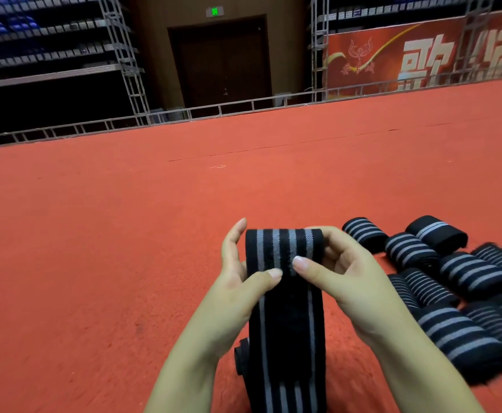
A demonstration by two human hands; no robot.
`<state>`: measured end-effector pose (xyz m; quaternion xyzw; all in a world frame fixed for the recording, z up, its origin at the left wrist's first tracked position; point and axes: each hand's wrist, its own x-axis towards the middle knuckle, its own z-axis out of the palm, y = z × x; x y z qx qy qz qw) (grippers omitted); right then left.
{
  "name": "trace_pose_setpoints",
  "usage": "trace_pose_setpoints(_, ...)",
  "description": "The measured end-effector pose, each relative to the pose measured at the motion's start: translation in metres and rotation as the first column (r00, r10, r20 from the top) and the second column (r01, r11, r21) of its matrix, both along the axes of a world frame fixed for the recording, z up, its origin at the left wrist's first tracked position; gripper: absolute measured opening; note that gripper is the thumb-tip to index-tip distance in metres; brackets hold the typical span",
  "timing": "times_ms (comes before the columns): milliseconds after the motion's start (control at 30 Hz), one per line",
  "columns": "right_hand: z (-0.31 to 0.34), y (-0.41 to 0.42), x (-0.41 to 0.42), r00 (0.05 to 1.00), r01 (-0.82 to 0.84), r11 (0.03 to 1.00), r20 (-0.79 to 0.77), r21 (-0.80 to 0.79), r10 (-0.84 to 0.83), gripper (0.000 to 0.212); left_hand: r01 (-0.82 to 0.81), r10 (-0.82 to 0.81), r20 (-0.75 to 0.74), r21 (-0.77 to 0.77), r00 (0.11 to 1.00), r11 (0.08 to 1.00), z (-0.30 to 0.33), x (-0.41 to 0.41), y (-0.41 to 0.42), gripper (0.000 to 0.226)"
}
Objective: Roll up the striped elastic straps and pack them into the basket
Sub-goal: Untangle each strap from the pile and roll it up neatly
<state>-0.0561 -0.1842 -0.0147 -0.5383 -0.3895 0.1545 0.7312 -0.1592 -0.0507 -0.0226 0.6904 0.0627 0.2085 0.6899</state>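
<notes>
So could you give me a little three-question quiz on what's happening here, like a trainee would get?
1. True or false: both hands grip the same strap.
2. Where do the rolled straps lie?
A. left of the hands
B. right of the hands
C. in a basket
3. Fill in: the floor is covered with ____ carpet.

Key:
1. True: the left hand and right hand pinch its rolled top end.
2. B; no basket is in view.
3. Red.
</notes>
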Motion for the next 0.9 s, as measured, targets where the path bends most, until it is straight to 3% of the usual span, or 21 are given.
trace_pose_setpoints(100,0.007,-0.001,0.003,0.994,0.11,0.991,0.016,0.079,-0.112,0.026,0.045,-0.045,-0.009,-0.021,0.999,0.999,-0.003,0.002,-0.003,0.092)
trace_pose_setpoints(233,0.014,0.001,0.007,0.994,0.112,0.977,-0.015,0.18,-0.111,0.025,0.121,-0.121,-0.015,-0.027,0.993,0.992,-0.003,0.003,-0.004,0.075)
trace_pose_setpoints(333,0.019,0.005,0.007,0.99,0.131,0.967,0.013,0.22,-0.138,0.031,0.09,-0.089,0.026,-0.035,0.996,0.995,0.0,0.005,-0.008,0.066)
trace_pose_setpoints(500,0.016,0.01,0.006,0.957,0.16,0.979,0.224,0.13,-0.186,0.045,0.055,-0.035,0.115,-0.175,0.993,0.983,0.009,0.007,-0.013,0.088)
trace_pose_setpoints(600,0.014,0.007,0.006,0.959,0.095,0.993,0.262,0.069,-0.11,0.048,0.029,0.007,0.148,-0.24,0.989,0.97,0.011,0.007,-0.013,0.092)
trace_pose_setpoints(733,0.011,0.006,0.002,0.95,-0.018,0.999,0.312,0.034,0.006,0.038,-0.066,0.093,0.072,-0.315,0.993,0.947,0.009,0.009,-0.015,0.098)
trace_pose_setpoints(900,0.004,0.01,-0.003,0.964,-0.03,0.998,0.265,0.048,0.016,0.036,-0.111,0.137,0.083,-0.264,0.987,0.958,0.005,0.011,-0.014,0.059)
